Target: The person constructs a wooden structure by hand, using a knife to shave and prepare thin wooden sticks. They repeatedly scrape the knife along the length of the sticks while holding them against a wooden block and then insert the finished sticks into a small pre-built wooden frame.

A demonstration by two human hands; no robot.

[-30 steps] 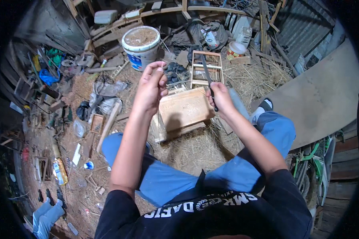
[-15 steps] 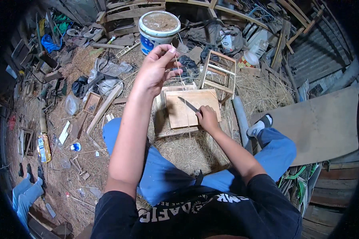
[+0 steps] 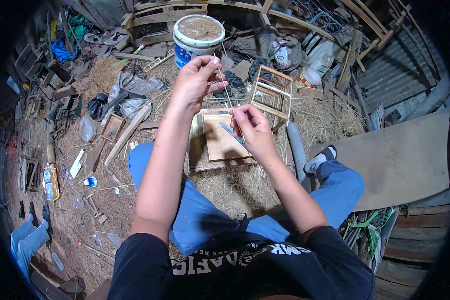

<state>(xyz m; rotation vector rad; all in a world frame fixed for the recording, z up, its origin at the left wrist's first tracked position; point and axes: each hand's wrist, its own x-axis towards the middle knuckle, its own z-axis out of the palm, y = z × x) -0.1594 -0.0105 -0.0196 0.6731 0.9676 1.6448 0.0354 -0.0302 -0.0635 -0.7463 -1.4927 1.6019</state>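
Observation:
High in front of me, my left hand (image 3: 199,81) is closed in a pinch on the upper end of a thin tan strip (image 3: 224,85), which slants down to the right. I cannot tell whether it is bamboo or straw. Lower along the strip, my right hand (image 3: 255,134) has thumb and fingers pressed round it. A knife (image 3: 229,130) is also in that right hand, its blade pointing up and left. Its handle is mostly hidden by the hand. Below the blade lies a flat wooden board (image 3: 219,148) on a low wooden stand between my legs.
Just beyond the stand are a slatted wooden frame (image 3: 283,80) and a lidded bucket (image 3: 182,56). A grey pipe (image 3: 296,147) lies by my right foot, near a large flat panel (image 3: 390,160). Wood scraps and straw litter the ground. Another person's legs (image 3: 30,240) show at lower left.
My right hand has risen from the board with the knife and now pinches the strip as well. My left hand stays raised, holding the strip's upper end.

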